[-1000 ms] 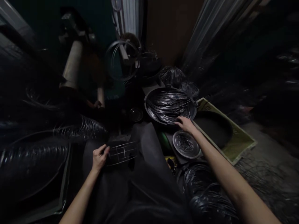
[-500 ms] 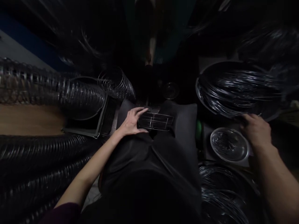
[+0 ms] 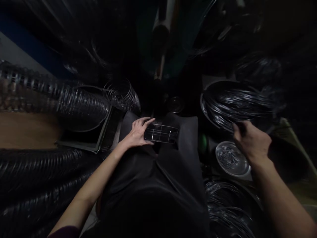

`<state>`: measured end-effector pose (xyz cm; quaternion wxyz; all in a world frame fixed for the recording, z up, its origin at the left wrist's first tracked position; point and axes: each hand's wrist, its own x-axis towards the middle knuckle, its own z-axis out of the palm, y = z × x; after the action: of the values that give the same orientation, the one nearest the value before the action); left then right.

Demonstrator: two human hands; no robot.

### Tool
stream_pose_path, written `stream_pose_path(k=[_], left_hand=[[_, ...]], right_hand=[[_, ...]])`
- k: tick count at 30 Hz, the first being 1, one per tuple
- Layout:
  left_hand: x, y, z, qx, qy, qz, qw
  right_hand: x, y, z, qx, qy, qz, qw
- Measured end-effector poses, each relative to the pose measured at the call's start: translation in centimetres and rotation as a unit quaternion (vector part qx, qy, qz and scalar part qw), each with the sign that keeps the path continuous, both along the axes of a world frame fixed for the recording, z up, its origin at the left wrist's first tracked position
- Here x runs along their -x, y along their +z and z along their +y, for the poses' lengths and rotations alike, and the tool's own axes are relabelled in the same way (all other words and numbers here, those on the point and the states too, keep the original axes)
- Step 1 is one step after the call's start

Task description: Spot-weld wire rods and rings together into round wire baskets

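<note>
My left hand (image 3: 140, 133) lies over my lap, its thumb and fingers on either side of the left end of a small wire frame (image 3: 162, 133). The frame is made of thin long wires joined by short cross wires. Dark cloth (image 3: 187, 142) covers my lap beneath it. On the right, my right hand (image 3: 255, 140) is closed, thumb against fingers, at the near edge of a large basin (image 3: 202, 102) of loose metal wires (image 3: 232, 104). Whatever its fingers hold is too dark to make out. Just left of this hand is a clear bowl (image 3: 244, 170) of small metal pieces (image 3: 228, 157).
A second container of bent wires (image 3: 230, 198) stands at lower right. Long stacks of wire rings (image 3: 81, 100) fill the left side, beside a dark crate (image 3: 99, 145). A wire coil (image 3: 123, 94) stands beyond my lap. Ahead is a dark machine with a pale rod (image 3: 162, 66).
My right hand has moved left along the basin's near edge, its fingers closed. My left hand stays on the wire frame. The whole view has shifted slightly.
</note>
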<state>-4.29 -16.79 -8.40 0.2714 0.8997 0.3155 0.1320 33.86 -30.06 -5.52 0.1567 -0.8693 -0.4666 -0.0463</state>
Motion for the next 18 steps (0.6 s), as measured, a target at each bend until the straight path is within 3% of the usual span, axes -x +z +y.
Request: stream_pose_path(k=[2,3,5,7,9,10,12,15,18], left_hand=[[-1.6,1.9,-0.6,0.01,-0.013,-0.059,0.998],[-2.8,3.1,-1.1,0.027,-0.026,-0.091,0.995],[-5.9,5.4,-2.2,0.081,-0.064,-0.146,0.984],[-9.0,7.1,-3.3,0.154,-0.1,-0.193,0.964],[-11.2,8.0,-3.9,0.241,-0.088,-0.247,0.934],[-11.9,8.2,-3.9,0.282,-0.061,-0.278,0.916],[-12.4,8.4,-3.2,0.339,0.016,-0.343,0.876],[-12.1,8.9,-0.8,0.391,0.106,-0.429,0.807],[-12.3,9.1,2.4,0.481,0.148,-0.449,0.738]], right_hand=[[2.8,3.5,1.7,-0.116,-0.004,0.173,0.978],[4.2,5.2,2.8,-0.169,0.005,0.3,0.939],[6.7,8.4,5.3,-0.227,0.043,0.535,0.812],[8.7,10.8,7.9,-0.242,0.08,0.677,0.691],[10.2,11.8,10.3,-0.248,0.107,0.725,0.634],[10.7,11.8,11.3,-0.249,0.117,0.729,0.627],[11.5,10.5,12.5,-0.243,0.134,0.713,0.644],[13.0,6.3,11.5,-0.206,0.154,0.635,0.728],[14.8,1.7,8.6,-0.128,0.206,0.518,0.821]])
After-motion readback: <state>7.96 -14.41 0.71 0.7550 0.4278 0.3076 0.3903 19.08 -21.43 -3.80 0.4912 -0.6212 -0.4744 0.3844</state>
